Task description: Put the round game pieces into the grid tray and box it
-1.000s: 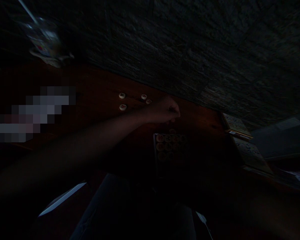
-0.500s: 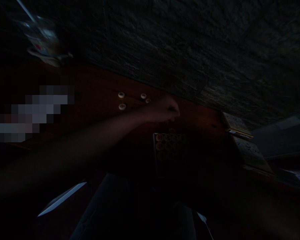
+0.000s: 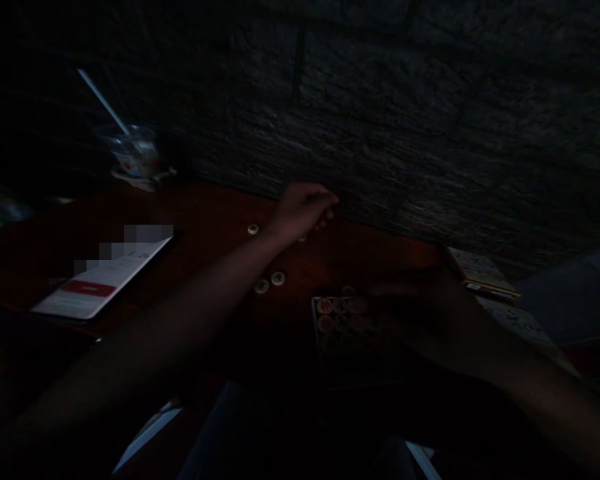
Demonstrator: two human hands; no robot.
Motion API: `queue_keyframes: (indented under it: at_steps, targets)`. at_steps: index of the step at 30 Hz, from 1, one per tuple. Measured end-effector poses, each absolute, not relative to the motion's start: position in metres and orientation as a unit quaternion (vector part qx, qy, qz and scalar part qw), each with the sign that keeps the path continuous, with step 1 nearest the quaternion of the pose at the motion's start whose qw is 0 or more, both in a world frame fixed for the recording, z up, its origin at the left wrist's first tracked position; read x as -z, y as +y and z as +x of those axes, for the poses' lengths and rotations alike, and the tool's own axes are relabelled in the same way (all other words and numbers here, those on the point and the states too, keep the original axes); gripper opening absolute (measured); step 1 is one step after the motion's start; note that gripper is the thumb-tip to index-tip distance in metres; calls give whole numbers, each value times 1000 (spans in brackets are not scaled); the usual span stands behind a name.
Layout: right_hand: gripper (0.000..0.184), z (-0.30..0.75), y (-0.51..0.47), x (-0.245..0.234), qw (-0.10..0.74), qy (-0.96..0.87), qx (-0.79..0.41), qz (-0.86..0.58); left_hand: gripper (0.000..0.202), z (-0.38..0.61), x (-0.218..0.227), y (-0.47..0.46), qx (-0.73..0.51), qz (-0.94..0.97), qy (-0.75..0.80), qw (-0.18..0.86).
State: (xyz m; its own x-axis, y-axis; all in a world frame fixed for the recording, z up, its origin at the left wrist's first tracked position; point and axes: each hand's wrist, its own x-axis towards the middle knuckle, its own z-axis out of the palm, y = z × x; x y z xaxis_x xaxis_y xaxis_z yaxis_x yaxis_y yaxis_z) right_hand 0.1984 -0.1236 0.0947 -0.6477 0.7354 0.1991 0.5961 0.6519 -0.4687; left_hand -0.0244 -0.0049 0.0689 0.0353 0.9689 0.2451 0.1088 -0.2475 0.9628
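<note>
My left hand is over the far part of the wooden table, close to the wall. Its fingers are curled in, and what they hold, if anything, is hidden. Part of a pale round piece shows just under it. Xiangqi pieces lie loose beside my left forearm, one more farther back. In front of me is a box with rows of red- and dark-marked xiangqi pieces. My right hand reaches over the box's right side; darkness hides its fingers.
A phone with a lit screen lies on the left of the table. Behind it stands a clear cup with a straw. Flat boxes sit at the right edge. A stone wall closes off the back.
The camera view has shifted. My left hand has moved farther back toward the wall. My right hand has come into view over the box. Two loose pieces now show nearer me, beside the left forearm.
</note>
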Motion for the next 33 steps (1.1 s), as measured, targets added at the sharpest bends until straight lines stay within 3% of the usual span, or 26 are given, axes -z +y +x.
queue_keyframes:
  at_steps: [5,10,13,18,25,30,33]
  targets:
    - [23,199,-48,-58,331,-791,-237,-458,10,-60,-76,22,-552,561,505,353]
    - [27,208,4,-12,404,-695,-265,-532,8,-78,-67,32,-378,712,546,228]
    - [27,218,10,6,415,-684,-258,-542,5,-78,-56,27,-257,778,533,210]
    - [28,223,7,15,422,-693,-267,-519,13,-79,-43,23,-176,822,514,170]
    - [25,217,5,13,420,-708,-268,-501,4,-69,-35,21,-213,835,484,149]
    - [26,213,0,12,437,-707,-272,-485,3,-41,-36,20,-277,813,446,252]
    - [25,212,-2,12,465,-703,-281,-459,14,-20,-42,17,-364,759,418,341]
